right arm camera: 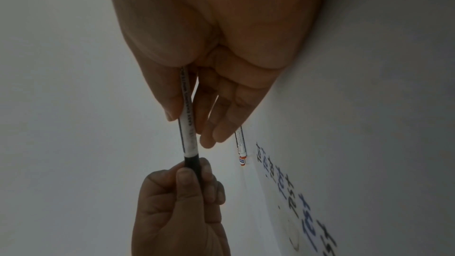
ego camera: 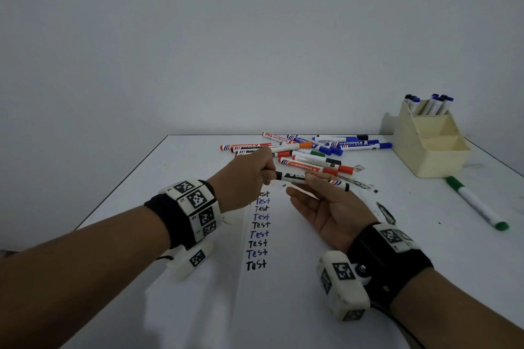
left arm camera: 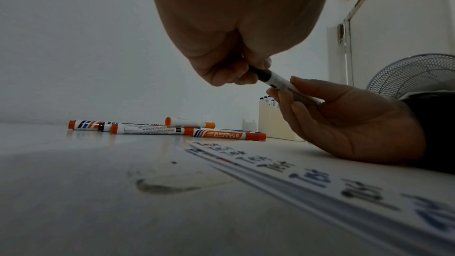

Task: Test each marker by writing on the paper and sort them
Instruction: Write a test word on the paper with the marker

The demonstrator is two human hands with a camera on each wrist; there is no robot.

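Observation:
A black whiteboard marker lies level above the top of the paper, held at both ends. My left hand pinches its black cap between thumb and curled fingers. My right hand holds the white barrel between thumb and forefinger, palm up, the other fingers loose. The paper carries a column of "Test" words in black and blue. A pile of several orange, blue, green and black markers lies behind the hands.
A cream desk organiser stands at the back right with blue-capped markers upright in its rear slots. A single green marker lies to the right. Ink smudges mark the table beyond the paper. A fan shows in the left wrist view.

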